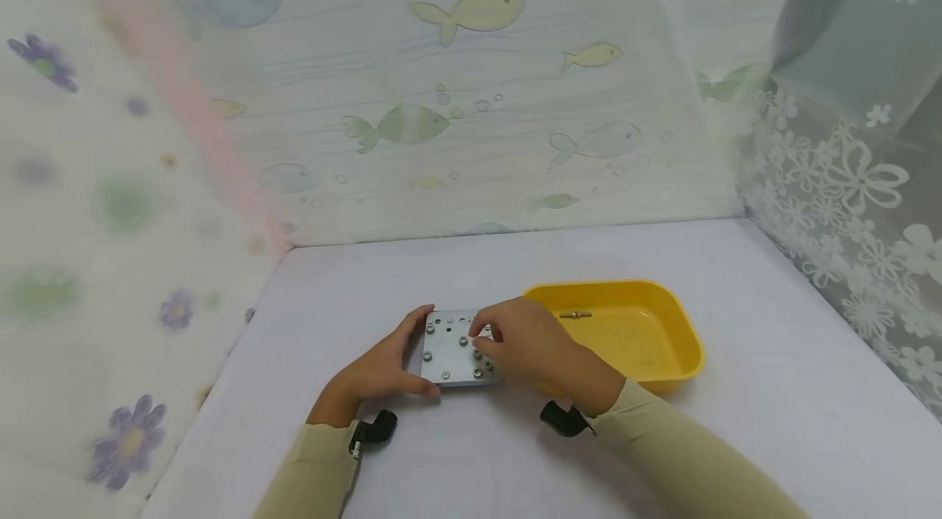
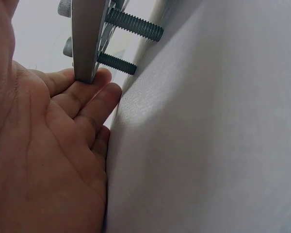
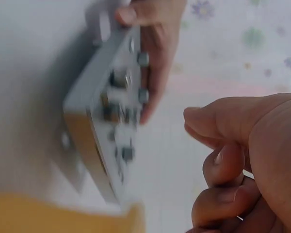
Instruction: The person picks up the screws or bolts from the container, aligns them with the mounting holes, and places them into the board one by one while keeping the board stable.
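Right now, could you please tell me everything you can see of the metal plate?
The metal plate is silvery and rectangular, its upper face bearing several socket-head bolts and small holes; threaded shafts protrude beneath, towards the white table. It is left of the yellow tray. The left grip holds its left side; the right grip hides part of its right side in the head view, without visible contact.

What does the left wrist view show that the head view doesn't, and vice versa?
Only the left wrist view: threaded bolt shanks sticking out from the underside of the metal plate.

Only the head view: the right hand over the metal plate, and the yellow tray with a small metal pin inside.

Both: the left hand holding the metal plate, and bolt heads on its upper face.
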A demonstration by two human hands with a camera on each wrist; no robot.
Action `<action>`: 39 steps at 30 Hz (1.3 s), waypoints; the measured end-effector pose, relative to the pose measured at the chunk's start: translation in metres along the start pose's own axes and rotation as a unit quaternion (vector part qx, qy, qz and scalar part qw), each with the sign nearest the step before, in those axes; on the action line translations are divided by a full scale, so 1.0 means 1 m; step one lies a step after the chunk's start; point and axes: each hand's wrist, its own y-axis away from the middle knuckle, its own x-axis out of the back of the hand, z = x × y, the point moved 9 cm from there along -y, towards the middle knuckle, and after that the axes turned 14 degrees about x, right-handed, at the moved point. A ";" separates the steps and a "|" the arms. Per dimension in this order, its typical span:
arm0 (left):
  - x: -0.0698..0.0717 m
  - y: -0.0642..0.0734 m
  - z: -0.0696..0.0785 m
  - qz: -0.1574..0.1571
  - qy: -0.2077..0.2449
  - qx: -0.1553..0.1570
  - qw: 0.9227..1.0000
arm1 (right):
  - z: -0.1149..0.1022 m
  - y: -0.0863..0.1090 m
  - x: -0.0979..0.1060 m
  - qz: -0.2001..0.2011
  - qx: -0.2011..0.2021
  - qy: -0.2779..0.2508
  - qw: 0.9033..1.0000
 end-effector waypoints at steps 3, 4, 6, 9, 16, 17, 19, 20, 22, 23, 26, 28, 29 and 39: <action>-0.002 0.000 0.001 -0.001 -0.001 0.007 1.000 | 0.015 0.007 0.010 0.001 -0.026 -0.060 0.998; -0.002 0.001 0.001 -0.001 0.000 0.009 1.000 | 0.019 0.009 0.014 0.004 -0.028 -0.078 0.997; -0.002 0.002 0.002 -0.001 0.006 0.011 1.000 | 0.027 0.012 0.023 0.011 -0.032 -0.106 0.994; -0.001 0.004 0.002 0.001 0.008 0.015 1.000 | 0.038 0.016 0.038 0.021 -0.028 -0.109 0.993; -0.001 0.002 -0.004 0.007 -0.001 0.020 1.000 | 0.068 0.027 0.053 0.008 -0.039 -0.097 0.994; -0.001 0.001 -0.004 0.007 -0.001 0.019 1.000 | 0.072 0.028 0.052 0.003 -0.040 -0.098 0.994; -0.001 0.001 -0.005 0.007 0.001 0.016 1.000 | 0.079 0.029 0.050 -0.007 -0.041 -0.100 0.994; -0.001 0.000 -0.005 0.006 0.002 0.014 1.000 | 0.082 0.029 0.049 -0.013 -0.040 -0.102 0.994; -0.001 0.000 -0.004 0.006 0.004 0.012 1.000 | 0.088 0.030 0.048 -0.022 -0.038 -0.103 0.994; -0.002 0.000 -0.003 0.005 0.005 0.011 1.000 | 0.090 0.030 0.047 -0.028 -0.036 -0.106 0.993; -0.002 0.000 -0.002 0.003 0.007 0.014 1.000 | 0.095 0.028 0.044 -0.049 -0.031 -0.113 0.992; -0.003 0.001 -0.002 0.001 0.009 0.018 1.000 | 0.098 0.027 0.042 -0.067 -0.027 -0.113 0.991; -0.003 0.001 -0.002 0.001 0.009 0.019 1.000 | 0.099 0.026 0.040 -0.077 -0.025 -0.114 0.990; -0.001 0.002 -0.003 0.004 0.003 0.019 1.000 | 0.108 0.017 0.013 -0.168 -0.017 -0.097 0.981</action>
